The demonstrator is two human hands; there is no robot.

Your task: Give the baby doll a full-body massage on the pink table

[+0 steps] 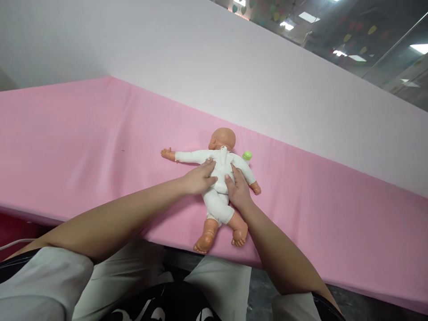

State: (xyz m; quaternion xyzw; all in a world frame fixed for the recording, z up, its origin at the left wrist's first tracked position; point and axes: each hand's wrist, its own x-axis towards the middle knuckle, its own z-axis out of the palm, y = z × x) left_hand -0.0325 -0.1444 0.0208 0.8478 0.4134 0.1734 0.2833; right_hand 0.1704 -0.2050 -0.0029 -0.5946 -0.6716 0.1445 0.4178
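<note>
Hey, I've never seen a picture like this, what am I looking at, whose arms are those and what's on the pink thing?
This is one picture from a camera worn on a person's head, looking forward and down, so the two bare arms are the wearer's own. A pink cloth-covered surface stretches across, with a white wall behind. On it lies a plastic baby doll in a white suit, face down, feet toward the wearer. The left hand and right hand both rest flat on its back, fingers open, pressing rather than gripping. A small light green object sits just beyond the doll's shoulder; what it is cannot be told.
</note>
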